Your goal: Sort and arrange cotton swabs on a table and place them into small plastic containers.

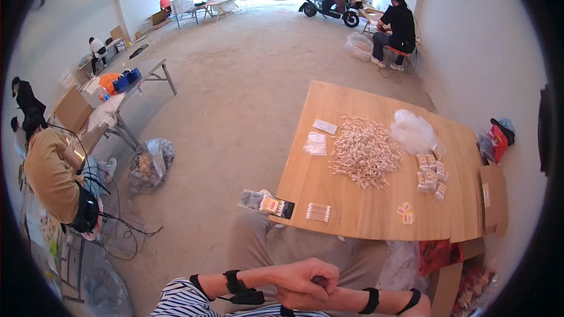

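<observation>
My left hand (314,273) rests over my lap, its fingers curled, crossing on top of my right wrist. Whether it grips anything there is hidden. Beneath it lies my right hand (294,299), its fingers mostly covered. Both hands are apart from the wooden table (299,179). Nearest on the table are a row of cotton swabs (318,212) and a packed bundle of swabs (272,205) at the left corner. A large heap of loose swabs (364,149) lies mid-table. Yellow-and-white paper labels (405,213) sit near the front edge.
Filled swab packs (432,175) and clear plastic bags (411,131) lie on the table's right. Small clear bags (315,143) and a white card (324,126) are left of the heap. Cardboard (493,199) stands right. A person in tan (53,170) works left; another in black (399,26) sits behind.
</observation>
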Available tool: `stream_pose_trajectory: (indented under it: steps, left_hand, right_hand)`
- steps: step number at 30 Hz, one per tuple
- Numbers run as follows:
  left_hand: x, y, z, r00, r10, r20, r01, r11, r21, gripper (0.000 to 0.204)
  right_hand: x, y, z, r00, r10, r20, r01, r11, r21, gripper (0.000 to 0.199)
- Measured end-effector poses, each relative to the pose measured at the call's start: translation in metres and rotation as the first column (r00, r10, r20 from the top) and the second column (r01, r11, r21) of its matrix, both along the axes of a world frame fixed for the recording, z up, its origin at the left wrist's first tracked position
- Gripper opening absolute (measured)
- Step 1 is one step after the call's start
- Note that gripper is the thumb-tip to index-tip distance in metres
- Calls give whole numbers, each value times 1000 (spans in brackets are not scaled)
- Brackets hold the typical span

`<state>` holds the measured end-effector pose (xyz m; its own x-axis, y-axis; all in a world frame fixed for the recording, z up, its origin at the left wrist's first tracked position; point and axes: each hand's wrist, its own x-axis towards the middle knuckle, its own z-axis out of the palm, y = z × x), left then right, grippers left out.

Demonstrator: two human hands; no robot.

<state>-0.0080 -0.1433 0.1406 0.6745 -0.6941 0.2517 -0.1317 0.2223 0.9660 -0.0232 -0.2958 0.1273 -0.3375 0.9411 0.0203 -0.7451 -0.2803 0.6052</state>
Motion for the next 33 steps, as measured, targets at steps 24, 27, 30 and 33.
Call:
stream_pose_trajectory:
  steps: [24, 27, 30, 33]
  left_hand:
    - [4, 3, 2, 993, -6, -119, 7, 1000, 3, 25]
    - [-1, 0, -3, 989, -27, -143, 30, 999, 20, 25]
    - [-6, -5, 9, 969, 2, -245, -2, 1000, 0, 23]
    - [-6, -5, 15, 960, 11, -279, -9, 1000, 7, 20]
  right_hand:
    - [16, 38, 27, 980, 61, -188, -75, 995, -68, 17]
    - [13, 45, 32, 974, 63, -217, -82, 994, -78, 17]
    - [12, 37, 33, 967, 57, -248, -82, 993, -91, 17]
    - [13, 39, 34, 953, 32, -303, -69, 991, -112, 17]
